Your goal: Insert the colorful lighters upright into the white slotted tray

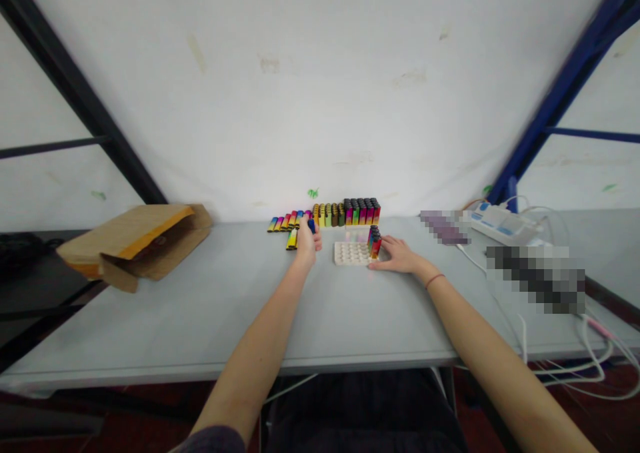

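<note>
the left hand (306, 248) pinches a blue lighter (311, 226) upright between thumb and fingers, a grip that leaves its top end free, and sits at 9 o'clock from a white dimpled tray (351, 254). the right hand (396, 255) lies spread and empty at 3 o'clock from the tray, its fingertips (373, 265) at the tray's near right corner, apparently steadying it (the contact itself is hard to make out). a cluster of upright lighters (374, 241) stands in that corner, seemingly held up by the tray's sockets. at 12 o'clock, a block of standing lighters (361, 212) lines the back of the surface (200, 320), beside a slanted row of lying lighters (289, 224). a yellow lighter (292, 238) lies just beside the left hand, while a brown padded envelope (135, 243) sits well away at 9 o'clock.
</note>
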Action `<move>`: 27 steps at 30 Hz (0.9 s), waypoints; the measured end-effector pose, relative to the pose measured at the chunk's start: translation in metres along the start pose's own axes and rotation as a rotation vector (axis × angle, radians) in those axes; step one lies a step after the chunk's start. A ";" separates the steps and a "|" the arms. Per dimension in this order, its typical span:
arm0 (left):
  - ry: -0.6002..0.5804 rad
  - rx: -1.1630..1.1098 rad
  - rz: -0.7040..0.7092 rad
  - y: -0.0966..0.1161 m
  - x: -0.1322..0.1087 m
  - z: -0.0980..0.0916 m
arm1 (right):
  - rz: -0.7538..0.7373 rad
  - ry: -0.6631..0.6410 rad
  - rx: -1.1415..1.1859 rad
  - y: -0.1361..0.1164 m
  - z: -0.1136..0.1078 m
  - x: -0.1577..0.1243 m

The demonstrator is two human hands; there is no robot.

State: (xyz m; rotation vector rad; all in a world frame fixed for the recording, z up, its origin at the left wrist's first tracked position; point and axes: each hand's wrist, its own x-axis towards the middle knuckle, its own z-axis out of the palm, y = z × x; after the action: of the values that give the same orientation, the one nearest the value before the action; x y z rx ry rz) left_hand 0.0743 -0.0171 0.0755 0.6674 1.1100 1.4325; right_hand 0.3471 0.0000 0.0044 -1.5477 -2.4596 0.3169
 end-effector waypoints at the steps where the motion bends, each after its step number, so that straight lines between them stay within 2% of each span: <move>1: 0.004 0.000 -0.001 -0.002 0.000 0.001 | -0.002 0.001 0.000 0.000 0.000 0.000; 12: 0.076 -0.025 0.023 -0.007 -0.001 0.008 | -0.004 0.011 0.001 0.003 0.002 0.000; 27: 0.020 -0.043 -0.064 -0.009 -0.008 0.011 | -0.004 0.004 0.009 0.001 0.001 0.000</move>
State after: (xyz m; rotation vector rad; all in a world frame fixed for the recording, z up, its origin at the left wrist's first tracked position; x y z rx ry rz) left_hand 0.0896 -0.0227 0.0730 0.5837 1.1039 1.4074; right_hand 0.3479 0.0008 0.0027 -1.5377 -2.4547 0.3232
